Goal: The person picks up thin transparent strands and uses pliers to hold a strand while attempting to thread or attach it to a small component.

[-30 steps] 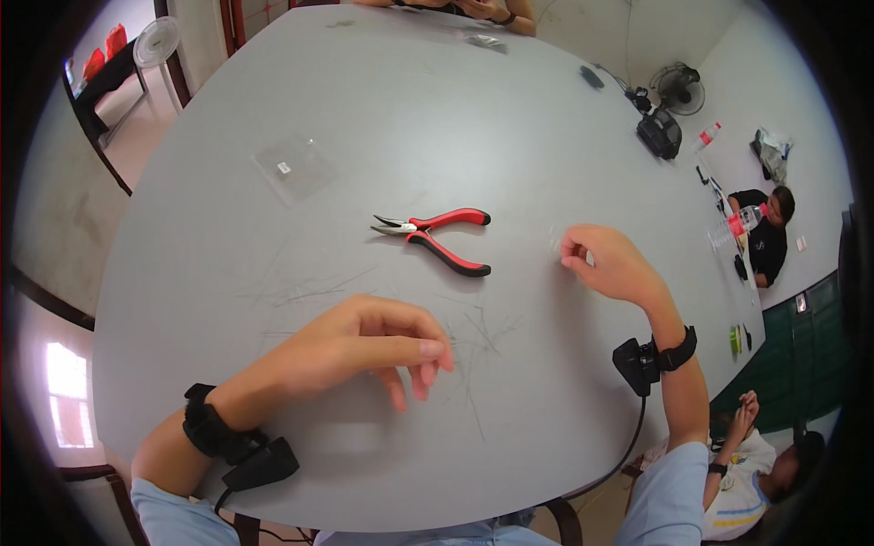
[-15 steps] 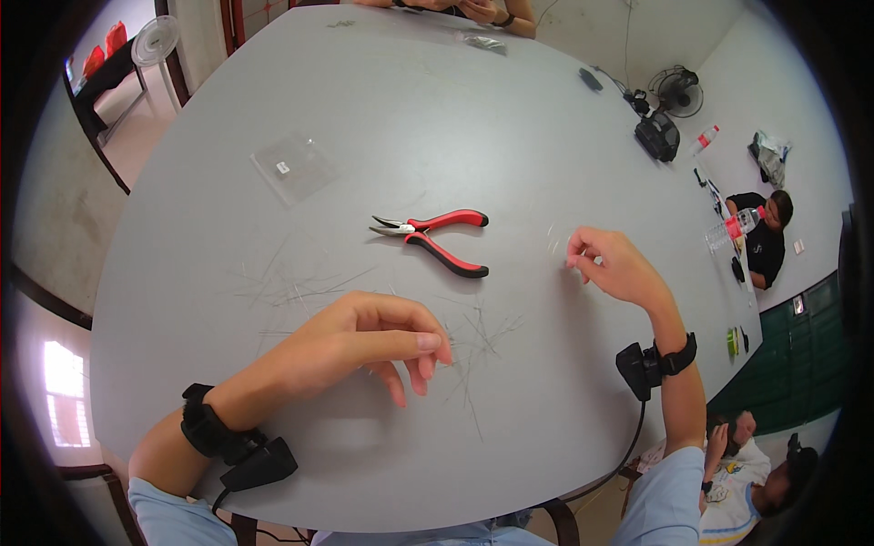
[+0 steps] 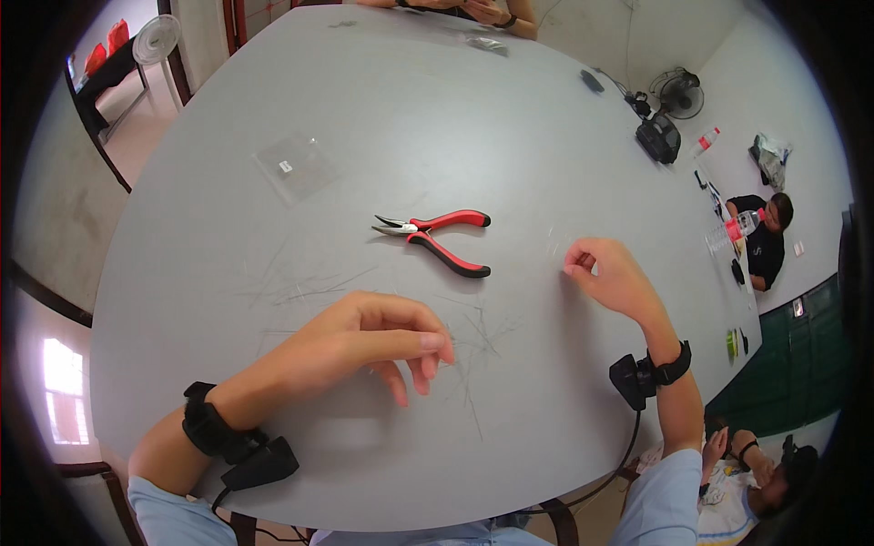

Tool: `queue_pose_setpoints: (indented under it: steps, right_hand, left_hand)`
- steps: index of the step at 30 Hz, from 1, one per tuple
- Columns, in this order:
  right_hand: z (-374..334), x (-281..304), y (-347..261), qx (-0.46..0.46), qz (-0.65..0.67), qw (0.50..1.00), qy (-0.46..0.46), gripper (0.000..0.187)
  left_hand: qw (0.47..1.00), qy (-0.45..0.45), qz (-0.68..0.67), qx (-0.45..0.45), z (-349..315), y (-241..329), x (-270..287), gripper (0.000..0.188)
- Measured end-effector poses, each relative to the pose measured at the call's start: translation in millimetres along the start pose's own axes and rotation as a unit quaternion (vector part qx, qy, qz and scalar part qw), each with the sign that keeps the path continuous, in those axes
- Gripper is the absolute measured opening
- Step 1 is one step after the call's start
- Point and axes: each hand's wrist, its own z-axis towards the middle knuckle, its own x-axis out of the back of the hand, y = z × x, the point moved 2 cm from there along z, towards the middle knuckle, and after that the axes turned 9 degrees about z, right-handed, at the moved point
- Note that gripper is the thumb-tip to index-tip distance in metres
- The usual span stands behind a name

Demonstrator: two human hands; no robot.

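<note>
Above the scattered thin, needle-like metal pieces point(image 3: 482, 332), my left hand point(image 3: 364, 341) is closed, thumb pressed against the index finger and the other fingers loosely bent. Whatever it pinches is too small to make out. My right hand point(image 3: 612, 273) is further right, thumb and index fingertip pinched together, also on something I cannot make out. Just beside its fingertips lie a few faint thin pieces point(image 3: 553, 244) on the grey table point(image 3: 546, 400). Bent-nose pliers point(image 3: 437, 238) with red and black handles lie between and beyond my hands, jaws to the left, touched by neither.
A clear plastic bag point(image 3: 296, 168) lies beyond the pliers to the left. Another person's hands point(image 3: 487, 11) are at the far edge, near a small silvery packet point(image 3: 487, 44). A black device point(image 3: 657, 138) and fan point(image 3: 678, 93) stand far right. Black wrist devices point(image 3: 259, 462) trail cables.
My right hand has dropped slightly toward me, its thumb and index finger now pinched closer together. My left hand and the pliers stay nearly in place.
</note>
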Motion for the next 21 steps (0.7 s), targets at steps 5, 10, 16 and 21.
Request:
queue_pose_setpoints:
  steps: [5, 10, 16, 21]
  right_hand:
    - [1.9, 6.9, -14.4, -0.023, 0.039, 0.999, -0.017, 0.006]
    - [1.1, 10.1, -28.1, -0.055, 0.162, 0.983, -0.059, 0.007]
    - [-0.3, -10.9, -73.0, 0.001, 0.337, 0.926, -0.171, 0.004]
    - [-6.5, -34.0, -108.9, 0.028, 0.352, 0.901, -0.251, 0.003]
  left_hand:
    - [1.000, 0.004, -0.002, -0.002, 0.7, -3.7, 2.4, 0.023]
    - [1.000, 0.005, 0.006, 0.000, 0.9, -1.6, 1.9, 0.022]
    - [0.999, 0.049, 0.019, -0.007, 1.8, 2.3, -5.2, 0.027]
    - [0.994, 0.108, -0.031, 0.000, 3.9, -1.4, -9.3, 0.028]
